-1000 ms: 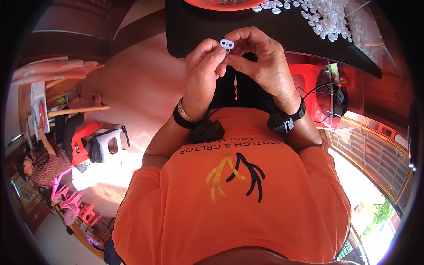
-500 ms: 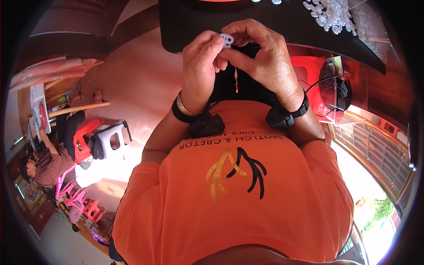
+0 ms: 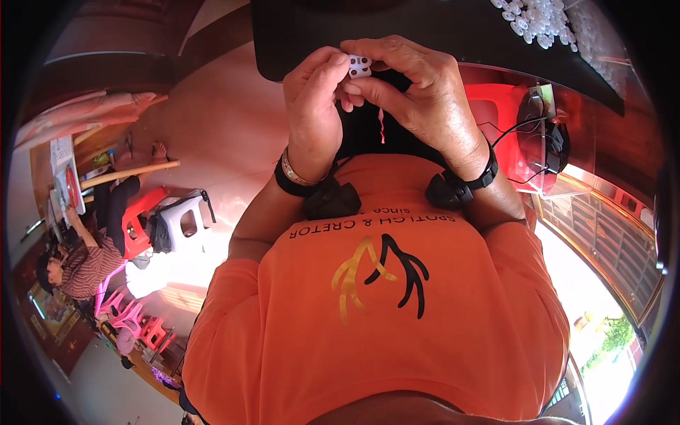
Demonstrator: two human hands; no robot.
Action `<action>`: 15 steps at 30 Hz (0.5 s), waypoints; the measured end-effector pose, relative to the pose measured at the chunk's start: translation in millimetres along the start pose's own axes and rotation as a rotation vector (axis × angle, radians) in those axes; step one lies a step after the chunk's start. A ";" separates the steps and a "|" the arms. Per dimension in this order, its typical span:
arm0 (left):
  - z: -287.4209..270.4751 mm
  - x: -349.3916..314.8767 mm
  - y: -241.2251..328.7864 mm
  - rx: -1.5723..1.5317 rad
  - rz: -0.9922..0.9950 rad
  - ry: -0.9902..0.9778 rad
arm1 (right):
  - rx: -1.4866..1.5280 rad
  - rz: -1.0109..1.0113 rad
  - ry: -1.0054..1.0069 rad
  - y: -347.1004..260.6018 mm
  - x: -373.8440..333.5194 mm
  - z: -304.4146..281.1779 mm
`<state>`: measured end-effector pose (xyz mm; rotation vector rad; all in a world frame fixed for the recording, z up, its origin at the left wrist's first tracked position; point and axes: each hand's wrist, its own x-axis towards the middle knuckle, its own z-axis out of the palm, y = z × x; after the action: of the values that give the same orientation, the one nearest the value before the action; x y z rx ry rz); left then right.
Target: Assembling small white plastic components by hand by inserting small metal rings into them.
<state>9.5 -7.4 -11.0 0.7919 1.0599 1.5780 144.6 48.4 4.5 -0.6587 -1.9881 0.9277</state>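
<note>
One small white plastic piece [image 3: 359, 66] (two dark holes), pinched

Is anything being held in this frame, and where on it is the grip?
A small white plastic part is pinched between the fingertips of the left hand and the right hand, gripped at its opposite ends.

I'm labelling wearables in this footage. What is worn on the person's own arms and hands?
Both hands are bare, no gloves. The left wrist carries a pale beaded bracelet above a black band with a dark bulky unit. The right wrist wears a black strap with a chunky black device. Short orange sleeves leave the forearms uncovered.
</note>
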 end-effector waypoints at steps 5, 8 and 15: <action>3.8 -1.9 3.6 0.055 0.059 0.065 | 0.035 -0.011 -0.001 -1.7 -0.3 0.1; 0.0 -3.1 4.7 0.101 0.049 -0.004 | 0.077 -0.030 0.018 -1.2 -0.4 -0.4; -1.9 -5.6 1.8 0.113 0.062 -0.010 | 0.056 -0.052 0.007 -7.8 0.2 0.1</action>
<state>8.6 -13.4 -10.0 0.9159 1.1354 1.5751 143.6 43.9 10.8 -0.5760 -1.9561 0.9453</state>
